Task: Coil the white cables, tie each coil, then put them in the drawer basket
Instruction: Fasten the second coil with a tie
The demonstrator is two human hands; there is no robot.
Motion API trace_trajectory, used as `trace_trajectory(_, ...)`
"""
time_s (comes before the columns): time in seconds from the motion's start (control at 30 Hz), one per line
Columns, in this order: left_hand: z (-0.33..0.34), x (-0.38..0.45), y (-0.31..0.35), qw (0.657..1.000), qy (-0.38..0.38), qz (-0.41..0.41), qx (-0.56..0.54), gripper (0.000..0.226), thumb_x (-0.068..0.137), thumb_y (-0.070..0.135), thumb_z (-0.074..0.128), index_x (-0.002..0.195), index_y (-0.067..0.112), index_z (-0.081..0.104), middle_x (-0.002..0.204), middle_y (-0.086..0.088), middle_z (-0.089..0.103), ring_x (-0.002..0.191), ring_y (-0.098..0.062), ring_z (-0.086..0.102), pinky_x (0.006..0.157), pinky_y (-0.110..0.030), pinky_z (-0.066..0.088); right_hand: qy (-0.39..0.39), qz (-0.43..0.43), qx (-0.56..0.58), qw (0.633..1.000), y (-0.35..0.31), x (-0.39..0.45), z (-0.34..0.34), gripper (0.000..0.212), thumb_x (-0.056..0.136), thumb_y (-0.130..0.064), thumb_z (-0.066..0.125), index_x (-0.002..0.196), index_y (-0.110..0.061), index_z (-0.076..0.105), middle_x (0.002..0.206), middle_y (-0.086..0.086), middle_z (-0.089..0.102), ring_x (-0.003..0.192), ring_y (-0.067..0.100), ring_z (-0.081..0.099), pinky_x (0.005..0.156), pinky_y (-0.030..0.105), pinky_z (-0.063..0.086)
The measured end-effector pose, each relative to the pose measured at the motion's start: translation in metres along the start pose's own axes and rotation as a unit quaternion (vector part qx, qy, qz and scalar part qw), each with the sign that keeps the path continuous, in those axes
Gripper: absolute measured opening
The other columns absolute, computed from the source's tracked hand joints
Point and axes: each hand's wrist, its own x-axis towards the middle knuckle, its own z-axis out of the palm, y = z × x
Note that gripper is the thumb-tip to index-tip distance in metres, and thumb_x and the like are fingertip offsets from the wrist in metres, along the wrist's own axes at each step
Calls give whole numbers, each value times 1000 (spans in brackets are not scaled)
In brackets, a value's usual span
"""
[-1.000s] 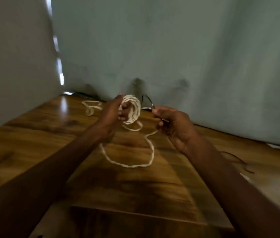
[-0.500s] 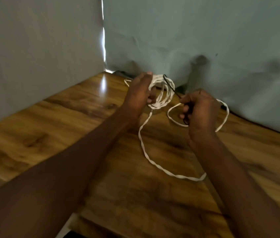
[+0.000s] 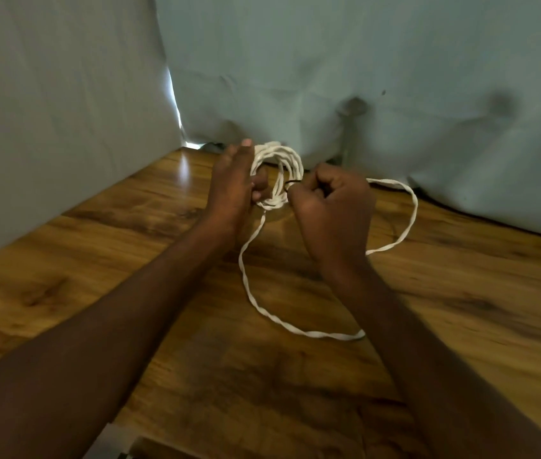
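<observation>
Cable (image 3: 277,167), white and twisted, hung coiled over the table (image 3: 63,276) in the left hand's (image 3: 232,187) grip; the right hand (image 3: 332,207) pinched a dark tie (image 3: 290,183). It looked light and limp, best held across the bundled loops.

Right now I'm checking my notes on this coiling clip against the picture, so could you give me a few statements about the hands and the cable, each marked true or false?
1. The left hand holds a coil of white cable. True.
2. All the cable is wound up. False: a loose length trails across the wooden table.
3. The right hand lies flat and open on the table. False: its fingers are curled, pinching a thin dark tie beside the coil.
4. A drawer basket stands next to the coil. False: none is in view.
5. Cloth hangs behind the table. True.
</observation>
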Motion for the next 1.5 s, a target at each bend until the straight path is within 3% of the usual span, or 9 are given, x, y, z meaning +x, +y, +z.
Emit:
trace_trajectory(0.17,10,-11,-1,992,-65,44,98,22,112,19,43,93,8,44,57,1,37,45,-7,30,42,-23,24,-60,361,217,905,-9,5,-3,8,84,-4,69,86,-5,77,61,7,68,43,12,53,48,28,49)
trace_trajectory(0.4,14,-21,8,976,-127,83,158,23,109,16,50,86,13,49,56,3,47,45,-7,36,43,-20,32,-83,530,407,739,-17,6,-6,9,95,-12,67,92,-6,73,67,1,64,39,4,41,44,17,42)
trace_trajectory(0.53,12,-19,5,983,-144,-13,116,15,107,23,53,101,10,55,66,-12,49,47,-8,35,43,-19,32,-66,558,514,649,-18,3,-4,24,101,-14,58,79,-9,65,57,-2,59,37,4,39,40,16,37)
trace_trajectory(0.73,12,-19,9,983,-148,24,108,18,110,20,46,96,10,45,59,6,44,44,-3,31,40,-18,26,-115,517,574,625,-20,6,-8,61,103,-11,44,48,-4,69,49,0,52,37,6,37,54,21,32)
trace_trajectory(0.9,12,-17,10,988,-104,4,117,23,109,27,49,98,8,48,54,4,42,43,-6,33,39,-19,26,-146,503,600,606,-20,2,-5,38,101,-18,47,76,4,66,56,0,45,42,9,39,55,25,36)
trace_trajectory(1.17,13,-18,8,984,-62,45,160,30,106,38,56,85,17,54,71,-12,52,59,-27,50,53,-33,41,-154,503,555,645,-18,-1,-1,29,98,-20,55,73,-13,66,64,-2,41,51,10,34,58,27,32)
trace_trajectory(1.23,9,-16,10,979,-24,89,184,30,108,28,53,81,15,52,72,-8,51,64,-21,50,57,-33,41,-184,493,496,690,-23,0,-1,22,101,-20,55,83,-15,67,66,-2,48,51,8,38,54,26,37)
trace_trajectory(1.37,-4,-9,17,968,29,119,217,33,108,23,53,82,3,55,67,-10,52,53,-10,48,48,-24,39,-184,356,226,888,-26,2,-6,14,105,-16,57,112,-17,69,77,1,76,54,12,61,49,24,49)
trace_trajectory(1.5,-17,0,18,964,53,129,226,34,108,22,53,85,-3,59,69,-18,57,60,-13,52,53,-27,41,-185,325,312,873,-24,8,-15,17,102,-9,60,116,-8,68,80,9,75,58,15,63,50,24,49)
